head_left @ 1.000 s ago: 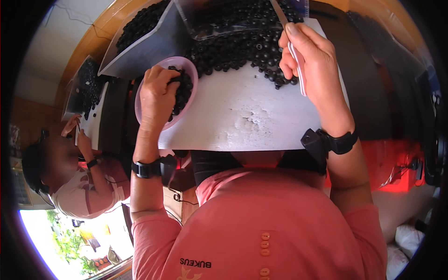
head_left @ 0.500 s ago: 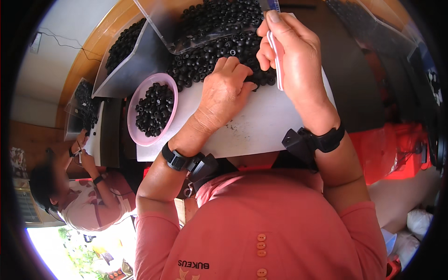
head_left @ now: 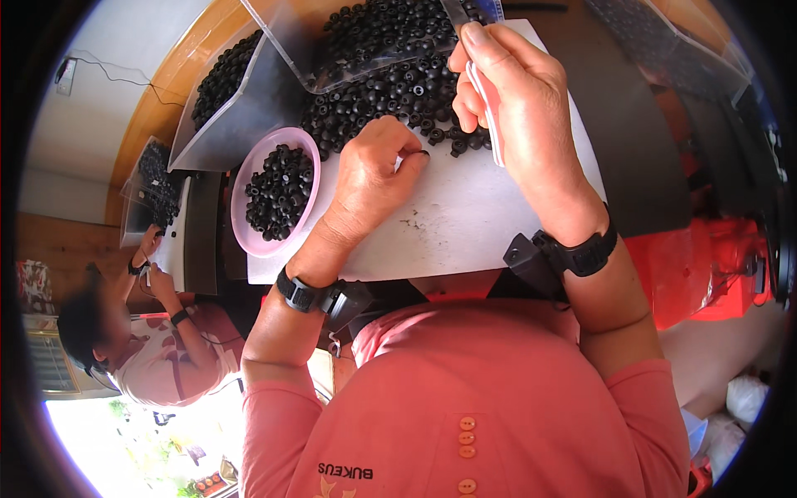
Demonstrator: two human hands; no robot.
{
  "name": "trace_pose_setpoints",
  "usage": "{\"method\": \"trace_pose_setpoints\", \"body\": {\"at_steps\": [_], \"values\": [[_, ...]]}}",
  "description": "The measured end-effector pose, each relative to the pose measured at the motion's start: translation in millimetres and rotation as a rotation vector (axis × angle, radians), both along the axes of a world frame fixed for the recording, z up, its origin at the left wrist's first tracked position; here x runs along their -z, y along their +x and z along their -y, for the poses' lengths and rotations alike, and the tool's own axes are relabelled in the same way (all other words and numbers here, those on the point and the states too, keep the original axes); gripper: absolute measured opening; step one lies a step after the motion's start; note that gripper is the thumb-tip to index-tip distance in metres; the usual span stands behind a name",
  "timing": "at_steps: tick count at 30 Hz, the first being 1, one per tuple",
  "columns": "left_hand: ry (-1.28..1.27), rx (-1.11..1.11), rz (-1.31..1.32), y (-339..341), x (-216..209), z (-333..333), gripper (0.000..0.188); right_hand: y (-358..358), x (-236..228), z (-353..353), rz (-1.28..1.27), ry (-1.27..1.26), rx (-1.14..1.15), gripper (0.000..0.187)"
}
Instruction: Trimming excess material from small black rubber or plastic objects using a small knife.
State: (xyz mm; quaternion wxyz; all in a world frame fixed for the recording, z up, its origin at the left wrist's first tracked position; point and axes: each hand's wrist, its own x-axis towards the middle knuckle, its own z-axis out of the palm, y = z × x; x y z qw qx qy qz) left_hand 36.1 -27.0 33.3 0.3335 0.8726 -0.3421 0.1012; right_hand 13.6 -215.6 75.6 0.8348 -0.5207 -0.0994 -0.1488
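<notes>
My left hand (head_left: 378,166) is over the white board (head_left: 448,241), just right of a pink bowl (head_left: 239,226) of small black hollow parts (head_left: 280,189). Its fingers are curled against the thumb, and a bit of something black, seemingly one such part (head_left: 425,153), shows at the thumb tip. The fingers hide the rest. My right hand (head_left: 523,100) is closed round a thin pale pink-and-white handle (head_left: 490,120) with a flat metal blade (head_left: 454,12) above it, seemingly a knife. Beyond both hands spreads a loose pile of the black parts (head_left: 374,104).
A clear plastic bin (head_left: 237,108) of black parts stands at the far left, with another clear bin (head_left: 290,50) tipped over the pile. At far left a co-worker (head_left: 166,349) sits at another table. Red plastic (head_left: 689,270) lies at the right.
My left hand has drawn back from the pile, left and slightly nearer to me, its fingers more tightly curled. The blade in my right hand has tilted slightly left.
</notes>
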Motion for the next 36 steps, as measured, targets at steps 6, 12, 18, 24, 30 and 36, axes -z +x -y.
{"method": "trace_pose_setpoints", "body": {"at_steps": [6,12,18,24,30,36], "values": [[-0.080,-0.071,-0.313,-10,-3,-16,0.019,-2,-2,-5,-0.032,-0.078,0.013,0.031],[-0.107,-0.086,-0.241,-14,-3,-22,0.026,5,8,-7,0.021,-0.163,0.022,0.036],[-0.026,-0.081,-0.039,-8,-4,-14,0.022,2,8,-4,0.010,-0.169,0.005,0.036],[0.180,-0.038,0.208,-1,-1,1,0.018,-4,4,-2,0.004,-0.201,0.004,0.036],[0.290,-0.095,0.321,11,6,11,0.021,-1,7,-3,-0.015,-0.231,-0.057,0.036],[-0.790,-0.052,-0.878,-6,-17,-8,0.022,-5,7,-4,-0.066,-0.545,-0.066,0.035]]}}
